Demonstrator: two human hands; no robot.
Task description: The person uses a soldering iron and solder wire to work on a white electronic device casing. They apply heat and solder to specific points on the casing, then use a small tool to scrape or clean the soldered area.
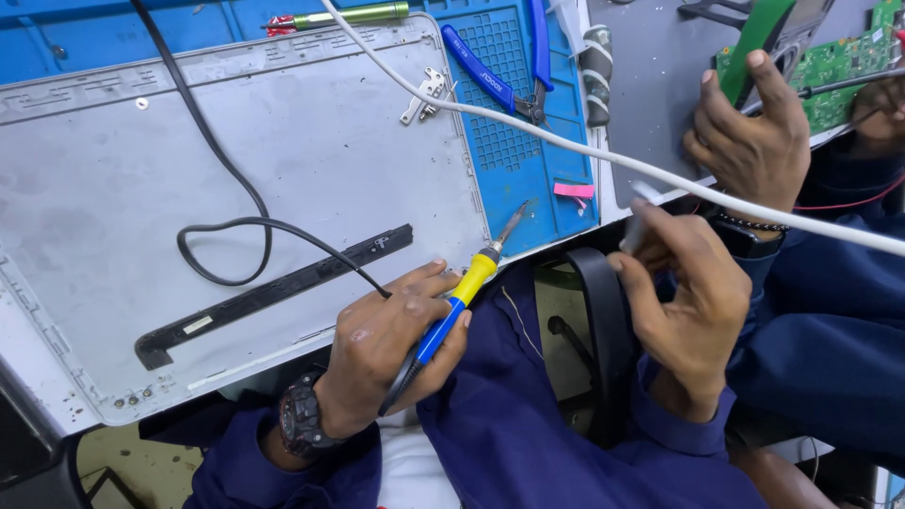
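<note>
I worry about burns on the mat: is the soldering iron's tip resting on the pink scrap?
No: the soldering iron in the left hand points its tip at bare blue mat, apart from the pink scrap.

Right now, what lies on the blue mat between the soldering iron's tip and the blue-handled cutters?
In the head view, only bare blue mat separates the soldering iron tip from the cutters; a white cable crosses above.

Soldering iron (459, 306) in left hand (386, 344): yellow collar, blue grip, black lower handle, silver tip. Panel (283, 170) is seen as pale grey, smudged, with a black strip (273, 292) and a black cable (222, 188) on it. Mat (523, 160) is blue with a grid pattern; blue-handled cutters (500, 80) are laid on it, plus a pink scrap (573, 190). White cable (660, 174) is run across. Circuit board (834, 71) is green. Sleeves (528, 443) are navy. Green pen-shaped tool (349, 16) has a red end
</note>
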